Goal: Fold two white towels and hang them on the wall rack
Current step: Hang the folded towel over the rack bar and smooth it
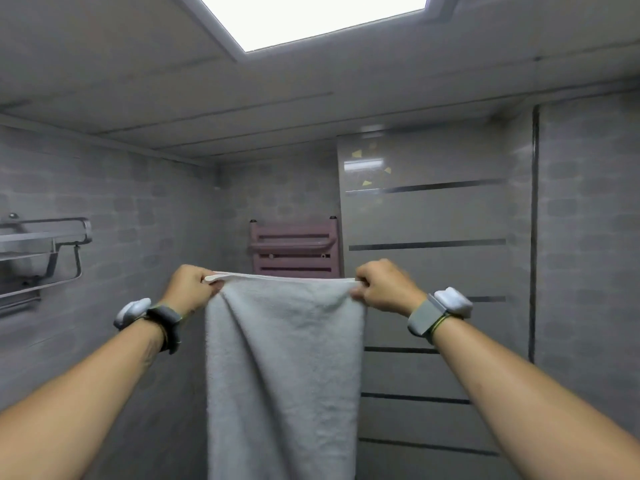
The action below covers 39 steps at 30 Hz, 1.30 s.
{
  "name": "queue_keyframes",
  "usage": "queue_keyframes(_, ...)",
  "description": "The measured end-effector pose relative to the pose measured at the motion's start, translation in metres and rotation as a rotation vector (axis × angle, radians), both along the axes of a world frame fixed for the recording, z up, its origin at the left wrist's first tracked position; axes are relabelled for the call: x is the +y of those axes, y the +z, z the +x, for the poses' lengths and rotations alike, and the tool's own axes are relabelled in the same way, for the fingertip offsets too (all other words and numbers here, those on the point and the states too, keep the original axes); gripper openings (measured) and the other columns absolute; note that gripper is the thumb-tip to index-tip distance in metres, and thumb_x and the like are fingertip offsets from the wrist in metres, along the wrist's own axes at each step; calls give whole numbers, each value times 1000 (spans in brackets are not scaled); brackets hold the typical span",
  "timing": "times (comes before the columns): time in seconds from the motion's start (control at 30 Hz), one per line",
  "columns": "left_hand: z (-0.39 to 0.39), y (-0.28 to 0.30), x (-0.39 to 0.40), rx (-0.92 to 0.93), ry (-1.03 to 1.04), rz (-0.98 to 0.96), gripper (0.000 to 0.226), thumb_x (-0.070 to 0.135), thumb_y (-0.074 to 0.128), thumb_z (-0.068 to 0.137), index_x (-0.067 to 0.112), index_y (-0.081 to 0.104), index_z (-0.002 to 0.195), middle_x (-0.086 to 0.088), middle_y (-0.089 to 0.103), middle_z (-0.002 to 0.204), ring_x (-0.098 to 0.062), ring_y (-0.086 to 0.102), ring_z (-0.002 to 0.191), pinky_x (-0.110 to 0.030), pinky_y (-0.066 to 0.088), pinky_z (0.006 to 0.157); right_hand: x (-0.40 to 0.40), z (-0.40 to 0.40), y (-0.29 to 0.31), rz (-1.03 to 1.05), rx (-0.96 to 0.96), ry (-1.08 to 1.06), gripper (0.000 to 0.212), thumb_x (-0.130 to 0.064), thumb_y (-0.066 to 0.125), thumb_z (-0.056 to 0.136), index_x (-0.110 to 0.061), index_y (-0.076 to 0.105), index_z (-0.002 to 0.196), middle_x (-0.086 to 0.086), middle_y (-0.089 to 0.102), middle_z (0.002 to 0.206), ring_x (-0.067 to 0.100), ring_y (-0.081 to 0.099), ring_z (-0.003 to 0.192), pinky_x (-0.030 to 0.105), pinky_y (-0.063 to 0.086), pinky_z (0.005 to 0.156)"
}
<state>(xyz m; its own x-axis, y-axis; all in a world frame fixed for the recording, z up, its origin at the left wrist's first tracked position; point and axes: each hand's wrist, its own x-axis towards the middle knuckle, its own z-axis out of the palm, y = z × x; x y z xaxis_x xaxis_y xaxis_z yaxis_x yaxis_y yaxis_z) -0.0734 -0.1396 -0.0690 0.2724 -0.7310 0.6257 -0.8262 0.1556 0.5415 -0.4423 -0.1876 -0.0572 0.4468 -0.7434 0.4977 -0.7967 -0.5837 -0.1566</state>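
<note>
1. A white towel (284,358) is held up in the air in the middle of the view, its top edge stretched level and the rest hanging straight down out of the bottom of the view.
2. The top left corner is pinched in the closed fingers of the left hand (190,287); the top right corner is pinched in the closed fingers of the right hand (382,285).
3. A band with a white device is worn on each wrist.
4. A small room lined with grey tiles is seen, with a panelled ceiling and a bright square ceiling light (311,19).
5. A metal wall rack (45,244) is fixed to the left wall, well apart from the towel.
6. A pink radiator (294,247) is mounted on the far wall, just behind the towel's top edge.
7. A glossy grey panel with dark horizontal stripes (426,244) is seen at the right.
</note>
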Motion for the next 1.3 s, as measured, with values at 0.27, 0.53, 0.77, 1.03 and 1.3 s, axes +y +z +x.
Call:
queue_keyframes(0.27,-64,23,-2,-198,63,-121,43,39,54,77,9,78,97,-17,75,95,-27,69,97,-28,46,73,-4,-19,11,-543,-197,-109,12,-12,62,81,-17,52,76,11,64,82,36,62,77,35,42,59)
queue_keyframes(0.53,-96,25,-38,36,-98,-191,30,26,55,76,2,55,58,15,52,68,2,46,83,-25,36,56,-25,-70,29,-542,-419,-249,10,-12,60,83,-11,52,78,13,64,84,39,59,76,36,42,58)
queue_keyframes(0.77,-105,15,-56,19,-60,5,27,14,69,81,16,60,56,-3,47,58,-5,46,73,-27,36,58,-35,-103,-13,-235,-171,-234,28,-22,62,85,-24,35,75,13,62,82,41,59,78,39,48,61)
queue_keyframes(1.03,-117,24,-53,254,-94,-74,38,15,74,78,-18,58,67,-4,40,62,-4,41,54,-20,33,55,-41,-95,1,-272,-333,-266,25,-22,68,87,-13,49,73,20,63,77,41,58,76,36,43,63)
queue_keyframes(1.3,-98,23,-49,290,-141,-88,28,21,76,75,-2,64,67,-2,46,71,-15,39,65,-25,38,60,-38,-83,-6,-247,-368,-243,23,-23,70,82,-10,54,73,17,64,74,39,59,74,35,47,65)
